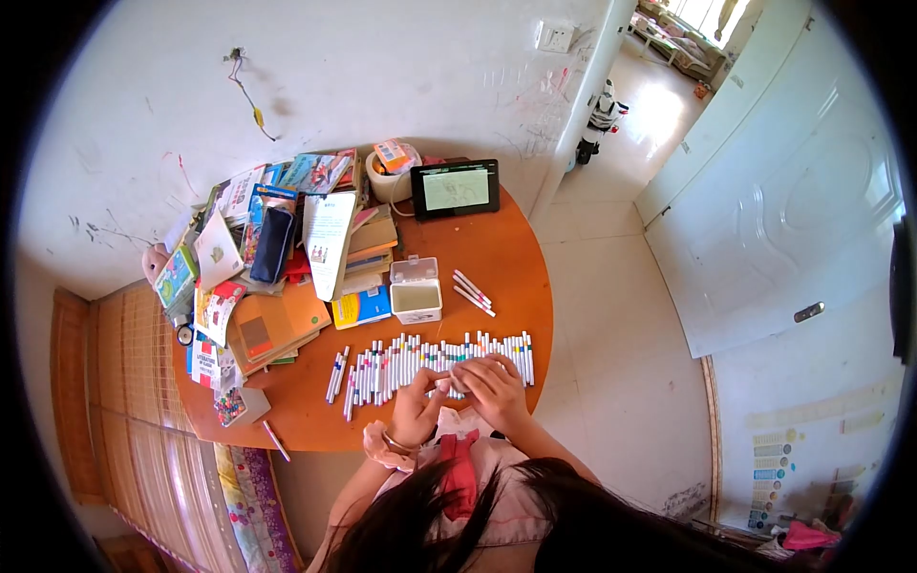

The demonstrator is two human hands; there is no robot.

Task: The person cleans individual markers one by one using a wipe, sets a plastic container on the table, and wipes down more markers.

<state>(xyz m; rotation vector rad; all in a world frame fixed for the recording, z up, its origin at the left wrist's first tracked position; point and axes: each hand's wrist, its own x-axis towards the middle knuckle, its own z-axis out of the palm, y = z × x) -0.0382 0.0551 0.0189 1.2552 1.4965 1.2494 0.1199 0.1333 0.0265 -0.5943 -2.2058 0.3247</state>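
A long row of white markers (401,365) with coloured bands lies side by side along the front of the round orange table (506,277). My left hand (413,413), with a pink scrunchie (384,447) at the wrist, is closed at the near edge of the row. Close against it, my right hand (494,390) curls over the markers, its fingers bent. Fingertips of both hands meet around something small and pale that I cannot make out. Behind the row stands a white plastic box (416,304), its clear lid (415,269) raised.
Several loose markers (474,292) lie right of the box. A tablet (456,189) stands at the back. Piled books (277,325), a dark pencil case (274,244) and a container of colourful beads (232,408) crowd the left side. One marker (276,441) lies at the table's front-left edge.
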